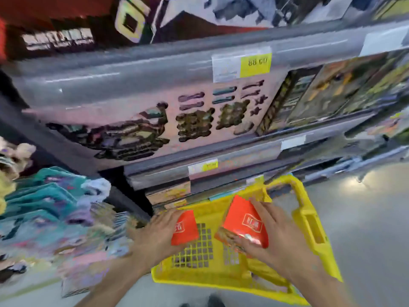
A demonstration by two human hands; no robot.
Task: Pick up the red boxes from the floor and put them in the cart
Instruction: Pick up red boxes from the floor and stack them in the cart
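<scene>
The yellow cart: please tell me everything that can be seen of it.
The yellow cart looks like a plastic basket with a grid-perforated bottom and solid rims. A looped handle rises at its far end and a slotted grip shows on its right rim. It stands on the grey floor before the shelves, seen from above. Over it, the left hand holds one red box and the right hand holds another. Blur hides finer details.

**Two red boxes, both over the yellow cart**

Pretty blurry shot, but each hand gripped a red box above the yellow cart (309,220). The left hand (159,231) had the smaller-looking box (184,228) over the cart's left side, and the right hand (272,235) held the other box (245,222) over the middle. Grey store shelves (155,63) stood right behind the cart.
</scene>
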